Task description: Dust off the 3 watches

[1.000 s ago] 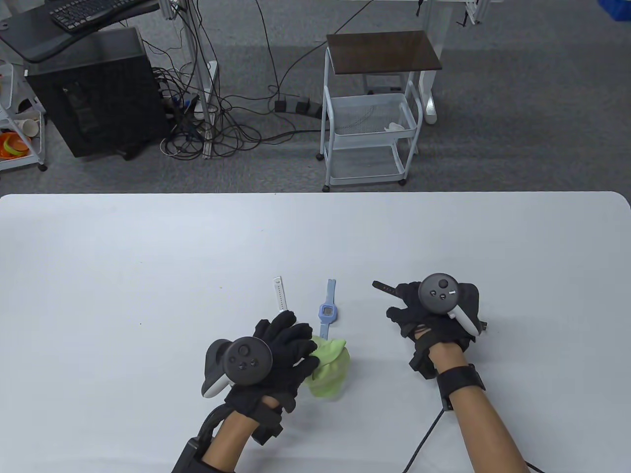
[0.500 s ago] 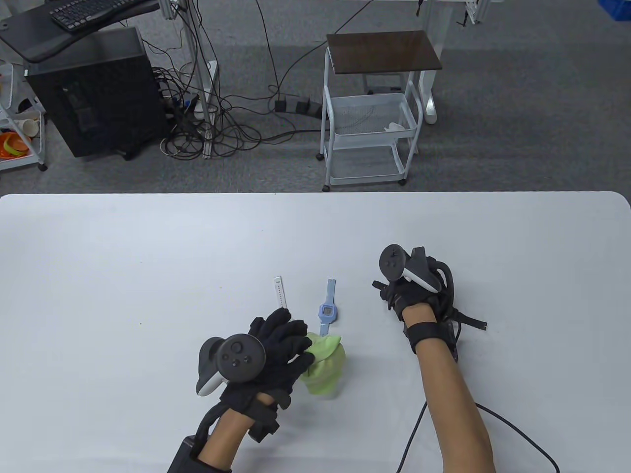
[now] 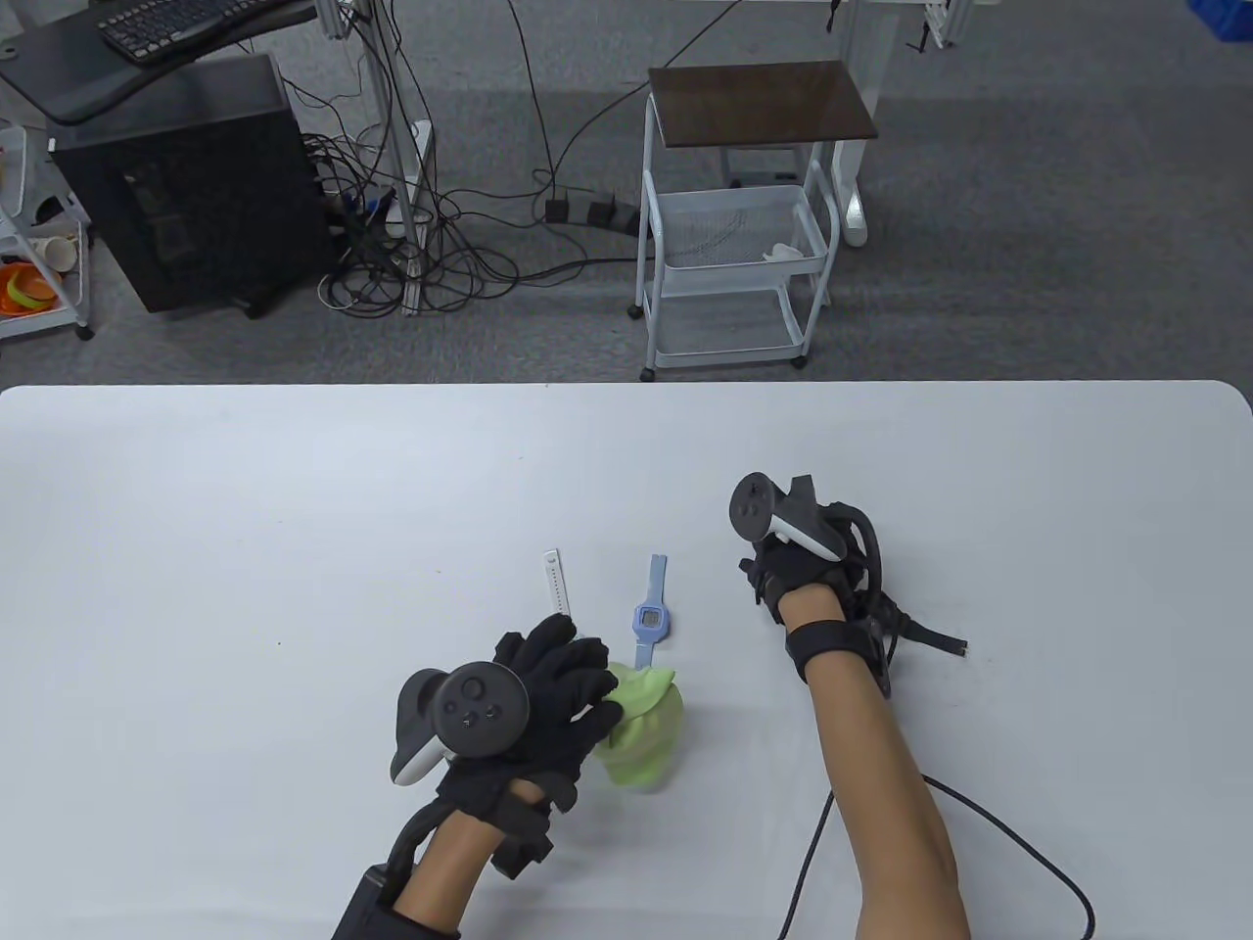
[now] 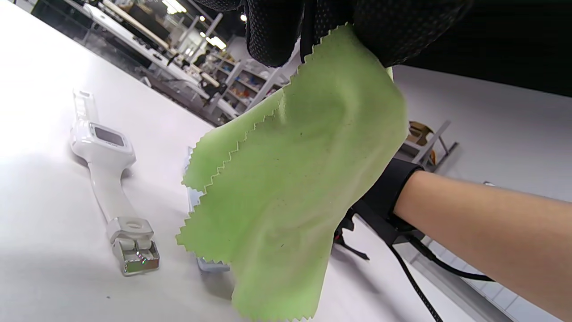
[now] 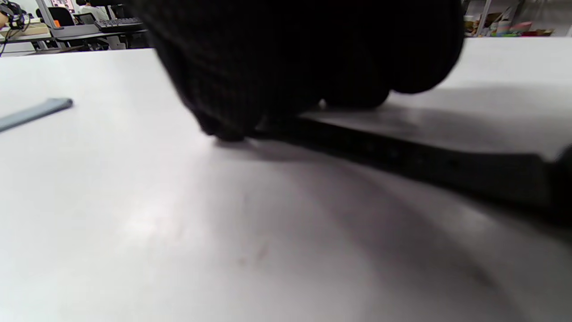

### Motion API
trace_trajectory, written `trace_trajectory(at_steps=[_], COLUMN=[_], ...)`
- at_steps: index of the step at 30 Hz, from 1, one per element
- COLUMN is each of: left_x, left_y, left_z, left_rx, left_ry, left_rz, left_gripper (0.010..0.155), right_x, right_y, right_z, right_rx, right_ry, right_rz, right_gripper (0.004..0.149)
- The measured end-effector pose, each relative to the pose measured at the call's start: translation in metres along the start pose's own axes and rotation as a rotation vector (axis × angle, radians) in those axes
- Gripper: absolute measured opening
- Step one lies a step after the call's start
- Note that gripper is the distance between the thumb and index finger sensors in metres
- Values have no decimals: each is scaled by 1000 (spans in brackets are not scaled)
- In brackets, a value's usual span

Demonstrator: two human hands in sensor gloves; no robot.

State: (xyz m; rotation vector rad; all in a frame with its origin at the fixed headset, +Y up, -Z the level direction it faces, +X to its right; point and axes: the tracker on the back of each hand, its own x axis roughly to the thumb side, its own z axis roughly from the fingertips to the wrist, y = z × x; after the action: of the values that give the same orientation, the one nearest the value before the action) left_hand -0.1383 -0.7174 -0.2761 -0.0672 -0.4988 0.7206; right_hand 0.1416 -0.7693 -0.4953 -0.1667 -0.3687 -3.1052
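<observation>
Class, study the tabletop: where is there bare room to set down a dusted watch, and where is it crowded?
Bare: the table's left half beyond the white watch, the whole far strip by the back edge, and the right side past the right hand. Crowded: near-centre, where the white watch, blue watch, green cloth, left hand and black watch cluster.

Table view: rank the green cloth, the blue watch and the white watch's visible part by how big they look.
1. green cloth, clearly largest.
2. blue watch, whole length nearly in view.
3. white watch, only a strap end shows past the left hand; its true size is hidden here.
</observation>
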Motion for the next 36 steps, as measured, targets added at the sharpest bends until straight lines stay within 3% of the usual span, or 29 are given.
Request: trace_trajectory(at_steps=[20,36], left_x=[-2,-7], left_y=[0,-1], left_z=[-1,-2], left_rx=[-14,-14], left_ry=[13,18], left_rz=[2,56], left_gripper=[45,45], right_x=[-7,-15], right_y=[2,-1], right_z=[-2,9], right_rx=[-16,-58], right_ry=[3,-34], right_rz=[-45,-71], right_gripper=[33,34])
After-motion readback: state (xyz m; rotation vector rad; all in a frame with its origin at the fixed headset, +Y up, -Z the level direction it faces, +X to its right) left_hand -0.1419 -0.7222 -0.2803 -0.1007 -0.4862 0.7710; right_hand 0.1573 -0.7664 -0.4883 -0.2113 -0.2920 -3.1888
